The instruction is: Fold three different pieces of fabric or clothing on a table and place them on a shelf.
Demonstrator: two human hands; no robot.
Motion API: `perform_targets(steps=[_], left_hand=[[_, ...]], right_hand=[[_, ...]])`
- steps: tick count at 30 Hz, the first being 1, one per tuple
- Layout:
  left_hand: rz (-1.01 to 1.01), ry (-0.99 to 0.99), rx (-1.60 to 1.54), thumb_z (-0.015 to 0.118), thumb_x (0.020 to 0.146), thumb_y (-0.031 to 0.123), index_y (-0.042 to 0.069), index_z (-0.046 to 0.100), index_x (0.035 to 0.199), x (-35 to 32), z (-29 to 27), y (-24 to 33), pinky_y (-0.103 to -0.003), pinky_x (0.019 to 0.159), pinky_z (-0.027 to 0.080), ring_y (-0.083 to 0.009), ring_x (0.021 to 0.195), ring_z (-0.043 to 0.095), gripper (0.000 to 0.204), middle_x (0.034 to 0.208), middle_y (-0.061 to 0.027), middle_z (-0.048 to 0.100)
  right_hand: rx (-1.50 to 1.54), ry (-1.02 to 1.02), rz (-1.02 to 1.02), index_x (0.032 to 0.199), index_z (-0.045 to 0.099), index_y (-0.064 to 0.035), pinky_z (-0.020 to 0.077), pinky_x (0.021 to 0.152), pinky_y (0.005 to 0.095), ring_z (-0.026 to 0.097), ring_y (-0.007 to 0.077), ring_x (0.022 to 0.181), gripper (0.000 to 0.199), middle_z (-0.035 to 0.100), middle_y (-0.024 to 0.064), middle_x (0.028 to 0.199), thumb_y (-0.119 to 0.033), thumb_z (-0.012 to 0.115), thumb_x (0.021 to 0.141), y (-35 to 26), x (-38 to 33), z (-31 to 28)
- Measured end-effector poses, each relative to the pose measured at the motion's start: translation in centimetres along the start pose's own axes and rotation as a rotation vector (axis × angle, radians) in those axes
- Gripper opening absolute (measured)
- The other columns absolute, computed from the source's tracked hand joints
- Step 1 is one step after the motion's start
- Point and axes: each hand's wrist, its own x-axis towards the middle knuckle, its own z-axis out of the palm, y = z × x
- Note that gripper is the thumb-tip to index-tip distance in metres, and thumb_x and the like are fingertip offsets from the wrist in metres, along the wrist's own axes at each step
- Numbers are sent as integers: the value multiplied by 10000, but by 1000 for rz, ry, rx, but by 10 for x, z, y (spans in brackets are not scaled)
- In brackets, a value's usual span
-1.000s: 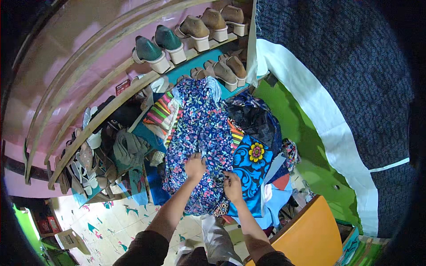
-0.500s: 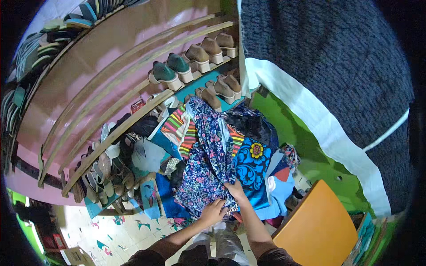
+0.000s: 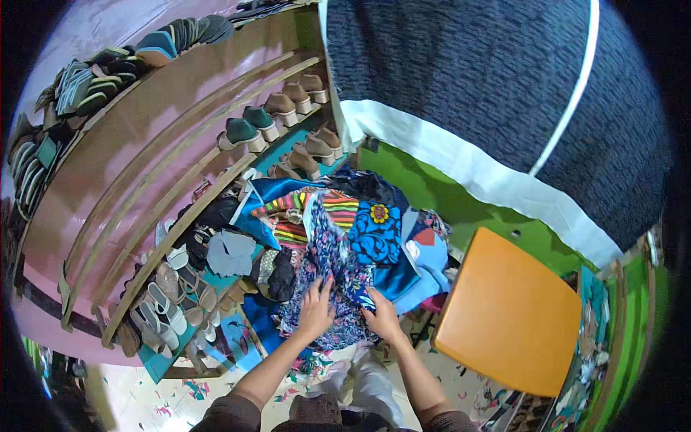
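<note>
Over a heap of cloth in front of me lies a navy fabric (image 3: 327, 252) with a small pink-and-white flower print, rumpled toward my lap. My left hand (image 3: 315, 311) rests on its near left part, fingers spread and pointing away. At the fabric's near right edge, my right hand (image 3: 382, 318) is closed on a fold of it, fingers curled over. Beyond it in the heap are a multicoloured striped cloth (image 3: 337, 204) and a bright blue cloth (image 3: 376, 243) with a yellow flower. Light blue cloth (image 3: 430, 263) lies to the right.
A slatted rack (image 3: 183, 248) on the left carries sandals (image 3: 167, 308) and heeled shoes (image 3: 243, 132). Shoe soles (image 3: 176, 39) line the ledge above. An orange chair or stool top (image 3: 511, 313) stands close on my right. Dark textured cloth (image 3: 468, 65) hangs behind. Scraps litter the floor (image 3: 155, 392).
My hands have moved apart, the left one opening flat on the floral fabric. The fabric's far end has come down nearer to me, uncovering more striped cloth. The view has shifted.
</note>
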Motion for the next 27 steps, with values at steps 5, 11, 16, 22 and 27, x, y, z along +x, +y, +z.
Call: perform_targets(steps=[5,11,16,22,27], left_hand=[[49,-46,153,729,627,142,101,246,1392,-10,5,5,-495,1013,270,-387,1243,289,905,1391,-192,250],[214,-235,116,763,612,199,135,200,1416,-37,49,48,-500,1035,237,-394,1282,239,983,1404,-197,234],[558,-393,-314,752,623,184,119,253,1395,-59,86,128,-464,1022,280,-349,1260,327,922,1346,-195,354],[527,-428,-418,535,660,-2,114,605,1091,-80,125,272,-414,796,461,-356,910,593,452,950,-194,620],[454,-104,-719,412,624,-87,1,580,1014,-41,116,348,-399,868,410,-372,1027,527,434,1021,-218,590]], right_hand=[[-42,19,-54,1156,522,-20,403,893,393,528,354,1036,481,561,174,1126,-48,593,681,-30,-52,-55],[-13,96,-97,1100,543,-9,367,949,387,500,330,1064,466,569,159,1093,-7,532,634,-49,-122,-136],[14,182,-136,1087,553,-39,368,948,411,505,342,1056,487,576,156,1090,17,520,604,-38,-194,-222],[-293,241,-87,1065,581,-69,351,965,400,484,342,1067,513,559,151,1101,32,466,574,-25,-285,-352],[-332,520,-16,1057,594,-71,367,936,377,539,327,1020,519,600,166,1047,31,443,571,17,-347,-449]])
